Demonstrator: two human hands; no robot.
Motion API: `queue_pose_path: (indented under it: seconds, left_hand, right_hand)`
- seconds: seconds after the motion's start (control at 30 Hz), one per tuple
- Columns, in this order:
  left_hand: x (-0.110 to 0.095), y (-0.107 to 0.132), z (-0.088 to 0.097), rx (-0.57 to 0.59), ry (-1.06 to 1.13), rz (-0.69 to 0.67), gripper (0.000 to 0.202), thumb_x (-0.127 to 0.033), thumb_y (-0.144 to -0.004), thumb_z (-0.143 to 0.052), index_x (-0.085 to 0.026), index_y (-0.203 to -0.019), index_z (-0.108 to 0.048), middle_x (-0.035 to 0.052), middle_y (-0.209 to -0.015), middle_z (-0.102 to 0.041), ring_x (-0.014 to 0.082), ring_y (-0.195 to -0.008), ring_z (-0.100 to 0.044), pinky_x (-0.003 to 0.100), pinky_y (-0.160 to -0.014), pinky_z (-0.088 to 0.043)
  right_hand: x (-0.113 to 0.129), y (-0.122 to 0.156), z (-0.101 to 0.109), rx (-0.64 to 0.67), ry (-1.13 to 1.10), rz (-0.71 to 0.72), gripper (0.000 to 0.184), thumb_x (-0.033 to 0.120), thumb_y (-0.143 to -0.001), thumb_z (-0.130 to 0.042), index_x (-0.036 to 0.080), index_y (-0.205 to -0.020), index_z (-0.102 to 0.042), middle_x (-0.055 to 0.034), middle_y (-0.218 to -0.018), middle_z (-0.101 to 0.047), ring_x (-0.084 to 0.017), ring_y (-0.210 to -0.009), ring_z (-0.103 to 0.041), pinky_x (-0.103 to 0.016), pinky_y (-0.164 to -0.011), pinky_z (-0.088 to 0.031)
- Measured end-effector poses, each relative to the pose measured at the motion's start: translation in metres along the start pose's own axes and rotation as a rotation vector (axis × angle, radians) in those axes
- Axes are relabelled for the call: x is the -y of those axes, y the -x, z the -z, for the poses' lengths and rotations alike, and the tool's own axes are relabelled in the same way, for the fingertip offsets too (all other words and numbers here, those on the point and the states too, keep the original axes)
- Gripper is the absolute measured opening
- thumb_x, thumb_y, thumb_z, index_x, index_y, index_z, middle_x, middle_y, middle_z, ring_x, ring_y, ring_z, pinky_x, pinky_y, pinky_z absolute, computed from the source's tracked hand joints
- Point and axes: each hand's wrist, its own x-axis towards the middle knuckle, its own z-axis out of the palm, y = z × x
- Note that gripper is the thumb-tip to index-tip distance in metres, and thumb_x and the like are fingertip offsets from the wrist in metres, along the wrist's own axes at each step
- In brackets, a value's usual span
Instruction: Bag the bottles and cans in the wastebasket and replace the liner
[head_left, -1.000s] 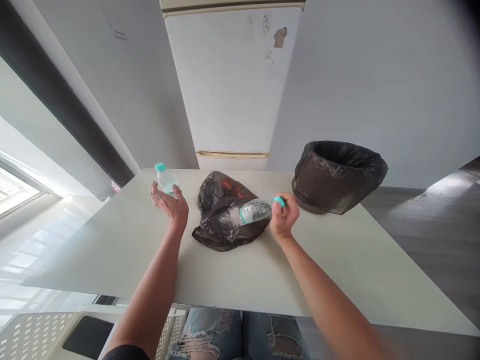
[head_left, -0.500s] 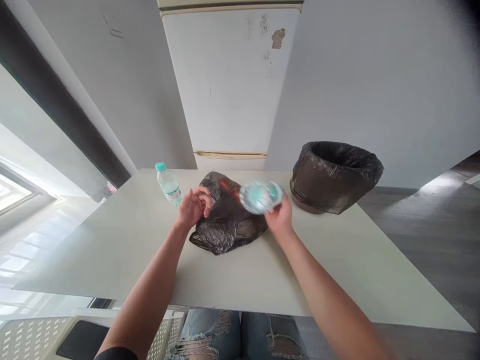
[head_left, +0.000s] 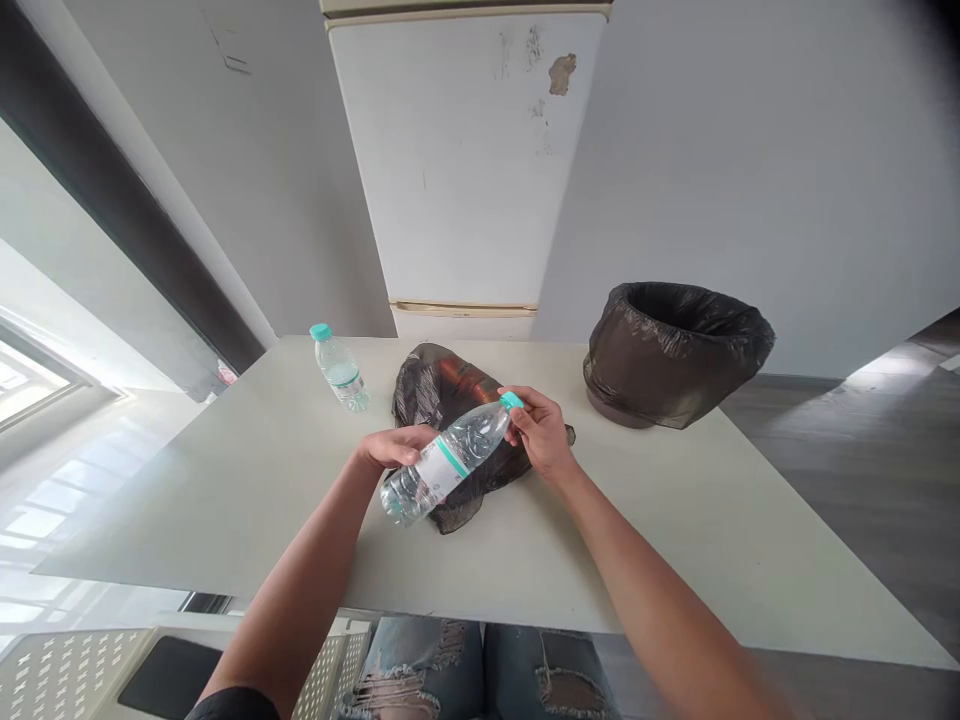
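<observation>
A clear plastic water bottle (head_left: 442, 464) with a teal label band and teal cap is held tilted above the table, base towards me. My left hand (head_left: 395, 446) is wrapped round its body from behind. My right hand (head_left: 538, 430) pinches the teal cap at the upper end. Under the bottle lies a crumpled dark plastic bag (head_left: 447, 400) with something reddish showing through it. A second small bottle (head_left: 339, 367) with a teal cap stands upright at the far left of the table.
The pale table (head_left: 675, 540) reaches to a white fridge (head_left: 465, 160) at the back. A bin lined with a black bag (head_left: 673, 350) stands at the table's far right. A white perforated crate (head_left: 67, 670) sits low on my left.
My right hand has drawn the bottle out of the dark bag and swung it towards me. My left hand came over from beside the small bottle and took hold of the bottle's body.
</observation>
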Motion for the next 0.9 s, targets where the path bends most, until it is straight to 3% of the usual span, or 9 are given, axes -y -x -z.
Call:
queue_pose_path:
  seconds: [0.13,0.3,0.43,0.5,0.57,0.63,0.7,0.8,0.9]
  left_hand:
    - [0.012,0.003,0.012,-0.024,-0.019,-0.124,0.083,-0.062,-0.060,-0.089,-0.017,-0.127,-0.068,0.0200,-0.105,-0.079,0.0416,-0.093,-0.077,0.050,-0.080,-0.060]
    - [0.019,0.030,0.042,-0.179,-0.129,-0.463,0.078,-0.062,-0.040,-0.096,-0.027,-0.099,-0.060,0.0109,-0.093,-0.070,0.0320,-0.086,-0.070,0.050,-0.079,-0.058]
    - [0.015,0.065,0.057,-0.356,-0.222,-0.574,0.070,-0.057,-0.050,-0.093,-0.027,-0.103,-0.057,0.0061,-0.096,-0.057,0.0212,-0.085,-0.057,0.040,-0.073,-0.052]
    - [0.016,0.082,0.059,-0.422,-0.303,-0.703,0.063,-0.065,-0.055,-0.088,-0.026,-0.093,-0.057,0.0030,-0.091,-0.048,0.0160,-0.077,-0.046,0.034,-0.065,-0.046]
    - [0.018,0.098,0.060,-0.413,-0.379,-0.775,0.061,-0.072,-0.057,-0.085,-0.025,-0.084,-0.056,0.0020,-0.087,-0.042,0.0155,-0.073,-0.040,0.032,-0.062,-0.044]
    - [0.017,0.115,0.062,-0.363,-0.469,-0.692,0.058,-0.070,-0.057,-0.084,-0.025,-0.087,-0.061,0.0038,-0.091,-0.044,0.0174,-0.076,-0.044,0.035,-0.065,-0.048]
    - [0.014,0.130,0.065,-0.327,-0.561,-0.487,0.059,-0.063,-0.059,-0.085,-0.025,-0.101,-0.068,0.0076,-0.101,-0.050,0.0208,-0.083,-0.052,0.039,-0.072,-0.053]
    - [0.010,0.145,0.069,-0.363,-0.619,-0.207,0.066,-0.056,-0.062,-0.086,-0.025,-0.118,-0.071,0.0115,-0.116,-0.057,0.0279,-0.101,-0.061,0.044,-0.085,-0.057]
    - [0.008,0.152,0.068,-0.468,-0.622,-0.004,0.075,-0.053,-0.064,-0.088,-0.024,-0.130,-0.067,0.0127,-0.126,-0.064,0.0333,-0.116,-0.063,0.047,-0.094,-0.058]
  right_hand:
    - [0.002,-0.001,0.001,0.031,-0.065,0.060,0.065,0.059,-0.087,-0.080,0.030,-0.140,-0.057,-0.0034,-0.105,-0.068,-0.012,-0.062,-0.061,-0.026,-0.047,-0.045]
    - [-0.003,-0.001,0.000,0.122,0.040,0.018,0.038,0.045,-0.094,-0.077,0.026,-0.125,-0.066,-0.0025,-0.101,-0.064,-0.010,-0.062,-0.059,-0.025,-0.050,-0.044]
    - [-0.011,0.002,-0.003,0.191,0.080,-0.037,0.030,0.043,-0.095,-0.075,0.024,-0.117,-0.069,-0.0023,-0.096,-0.065,-0.011,-0.061,-0.058,-0.026,-0.051,-0.044]
    - [-0.011,0.002,-0.002,0.212,0.108,-0.065,0.027,0.043,-0.095,-0.074,0.022,-0.112,-0.071,-0.0018,-0.091,-0.065,-0.011,-0.060,-0.056,-0.026,-0.052,-0.043]
    - [-0.005,0.002,0.003,0.238,0.159,-0.090,0.023,0.043,-0.096,-0.073,0.020,-0.098,-0.071,-0.0004,-0.081,-0.062,-0.011,-0.060,-0.052,-0.025,-0.053,-0.040]
    - [0.004,0.001,0.013,0.356,0.242,-0.108,0.031,0.042,-0.095,-0.073,0.018,-0.077,-0.066,0.0010,-0.069,-0.057,-0.010,-0.059,-0.047,-0.025,-0.054,-0.037]
    - [0.014,-0.001,0.026,0.646,0.299,-0.137,0.042,0.041,-0.094,-0.074,0.016,-0.062,-0.060,0.0009,-0.060,-0.055,-0.009,-0.057,-0.046,-0.024,-0.055,-0.035]
    - [0.022,-0.005,0.040,1.114,0.266,-0.251,0.044,0.042,-0.093,-0.071,0.014,-0.060,-0.063,-0.0019,-0.058,-0.061,-0.010,-0.054,-0.054,-0.023,-0.055,-0.039]
    - [0.016,-0.007,0.043,1.205,0.270,-0.341,0.042,0.042,-0.094,-0.070,0.014,-0.063,-0.066,-0.0037,-0.061,-0.065,-0.012,-0.057,-0.060,-0.023,-0.059,-0.044]
